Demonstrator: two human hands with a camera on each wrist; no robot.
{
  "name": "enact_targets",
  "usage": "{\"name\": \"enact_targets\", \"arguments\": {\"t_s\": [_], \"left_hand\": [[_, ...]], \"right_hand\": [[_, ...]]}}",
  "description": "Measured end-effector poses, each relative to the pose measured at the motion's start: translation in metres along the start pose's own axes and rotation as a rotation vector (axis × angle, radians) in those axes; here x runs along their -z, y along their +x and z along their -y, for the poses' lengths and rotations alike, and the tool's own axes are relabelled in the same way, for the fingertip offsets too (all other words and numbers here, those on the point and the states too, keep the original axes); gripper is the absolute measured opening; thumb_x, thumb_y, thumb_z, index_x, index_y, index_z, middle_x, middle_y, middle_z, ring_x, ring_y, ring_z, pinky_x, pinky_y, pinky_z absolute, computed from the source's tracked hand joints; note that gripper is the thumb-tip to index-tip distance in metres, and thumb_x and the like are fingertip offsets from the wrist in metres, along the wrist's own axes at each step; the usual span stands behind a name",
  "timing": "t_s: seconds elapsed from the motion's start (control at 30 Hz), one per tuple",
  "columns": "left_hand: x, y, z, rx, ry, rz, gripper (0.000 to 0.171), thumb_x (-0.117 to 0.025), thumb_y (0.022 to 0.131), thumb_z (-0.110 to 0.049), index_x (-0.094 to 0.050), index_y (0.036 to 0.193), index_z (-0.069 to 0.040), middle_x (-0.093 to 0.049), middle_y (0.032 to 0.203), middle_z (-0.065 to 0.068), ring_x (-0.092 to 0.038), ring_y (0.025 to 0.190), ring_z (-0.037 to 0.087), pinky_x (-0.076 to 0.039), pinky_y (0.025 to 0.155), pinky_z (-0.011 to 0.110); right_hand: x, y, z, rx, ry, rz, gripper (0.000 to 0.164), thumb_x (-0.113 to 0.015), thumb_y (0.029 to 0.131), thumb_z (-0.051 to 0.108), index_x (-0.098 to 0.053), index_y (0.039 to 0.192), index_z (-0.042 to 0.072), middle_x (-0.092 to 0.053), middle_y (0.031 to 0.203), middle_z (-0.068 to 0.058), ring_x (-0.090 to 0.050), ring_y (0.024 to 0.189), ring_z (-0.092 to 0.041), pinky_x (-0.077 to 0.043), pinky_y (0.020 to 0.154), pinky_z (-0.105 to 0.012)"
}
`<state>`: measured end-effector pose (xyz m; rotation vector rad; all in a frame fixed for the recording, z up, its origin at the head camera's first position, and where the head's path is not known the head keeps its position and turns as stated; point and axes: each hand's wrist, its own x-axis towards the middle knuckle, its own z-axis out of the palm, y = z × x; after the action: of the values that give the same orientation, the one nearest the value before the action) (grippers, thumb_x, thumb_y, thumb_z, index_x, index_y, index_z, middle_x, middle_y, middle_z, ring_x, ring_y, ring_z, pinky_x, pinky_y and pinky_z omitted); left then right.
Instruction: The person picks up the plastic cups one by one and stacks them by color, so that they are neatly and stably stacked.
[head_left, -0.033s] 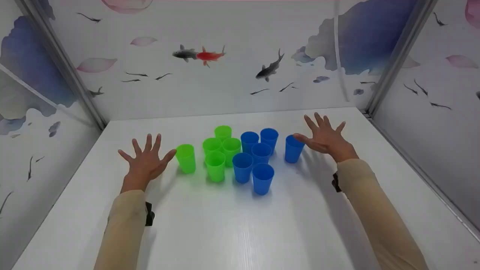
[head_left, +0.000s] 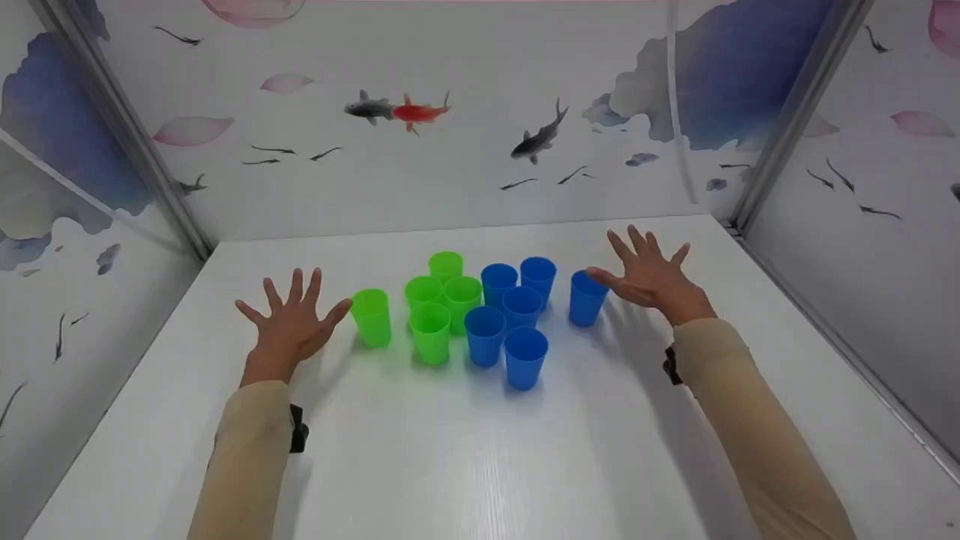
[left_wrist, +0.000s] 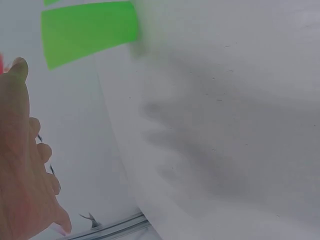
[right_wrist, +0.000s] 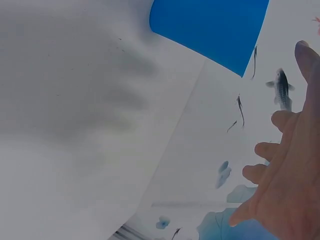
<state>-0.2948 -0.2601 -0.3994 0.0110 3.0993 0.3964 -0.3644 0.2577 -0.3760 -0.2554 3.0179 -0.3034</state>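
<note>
My left hand (head_left: 289,322) hovers over the table with its fingers spread, holding nothing. Its thumb tip lies at the rim of the leftmost green cup (head_left: 373,322) in the head view; in the left wrist view that green cup (left_wrist: 90,32) stands apart from the thumb. On the other side my right hand (head_left: 651,276) is spread too, with nothing held. Its thumb overlaps the rim of the rightmost blue cup (head_left: 587,300); the right wrist view shows a gap between thumb and blue cup (right_wrist: 212,30). All cups stand upright, mouths up.
Between the hands, several green cups (head_left: 430,337) stand close together, beside several blue cups (head_left: 526,360) in a staggered cluster. The white table (head_left: 420,457) meets panels with painted fish at the back (head_left: 300,202) and both sides. Metal posts (head_left: 795,120) mark the corners.
</note>
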Motion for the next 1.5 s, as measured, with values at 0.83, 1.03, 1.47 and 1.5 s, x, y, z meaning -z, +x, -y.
{"name": "enact_targets", "arguments": {"t_s": [0.83, 1.03, 1.47, 1.5], "left_hand": [[-0.005, -0.027, -0.031, -0.194, -0.027, -0.115, 0.083, -0.043, 0.099, -0.061, -0.009, 0.162, -0.019, -0.003, 0.17, 0.015, 0.01, 0.151, 0.054, 0.018, 0.107, 0.081], [-0.012, -0.037, -0.053, -0.227, -0.144, -0.154, 0.08, -0.046, 0.099, -0.059, -0.013, 0.162, -0.022, -0.009, 0.17, 0.01, 0.005, 0.154, 0.05, 0.018, 0.11, 0.078], [-0.037, -0.05, -0.104, -0.24, -0.588, -0.18, 0.07, -0.046, 0.1, -0.053, -0.021, 0.161, -0.028, -0.024, 0.168, 0.002, -0.007, 0.158, 0.034, 0.01, 0.122, 0.065], [-0.038, -0.05, -0.107, -0.238, -0.616, -0.181, 0.069, -0.047, 0.1, -0.052, -0.023, 0.161, -0.028, -0.026, 0.167, 0.003, -0.01, 0.158, 0.034, 0.007, 0.124, 0.064]], "right_hand": [[-0.008, -0.014, 0.002, 0.106, 0.103, -0.061, 0.096, -0.036, 0.093, 0.077, -0.004, 0.163, 0.019, 0.003, 0.17, -0.018, 0.005, 0.155, -0.047, 0.017, 0.111, -0.077], [-0.013, -0.019, 0.004, 0.116, 0.208, -0.1, 0.093, -0.042, 0.094, 0.072, -0.006, 0.163, 0.02, 0.0, 0.17, -0.016, 0.001, 0.156, -0.044, 0.014, 0.114, -0.075], [-0.042, -0.019, -0.004, 0.021, 0.666, -0.178, 0.093, -0.056, 0.093, 0.064, -0.011, 0.163, 0.02, -0.011, 0.17, -0.014, -0.012, 0.157, -0.039, -0.016, 0.122, -0.067], [-0.044, -0.018, -0.005, 0.025, 0.7, -0.189, 0.092, -0.057, 0.094, 0.062, -0.012, 0.162, 0.019, -0.013, 0.169, -0.014, -0.013, 0.157, -0.038, -0.017, 0.123, -0.065]]}}
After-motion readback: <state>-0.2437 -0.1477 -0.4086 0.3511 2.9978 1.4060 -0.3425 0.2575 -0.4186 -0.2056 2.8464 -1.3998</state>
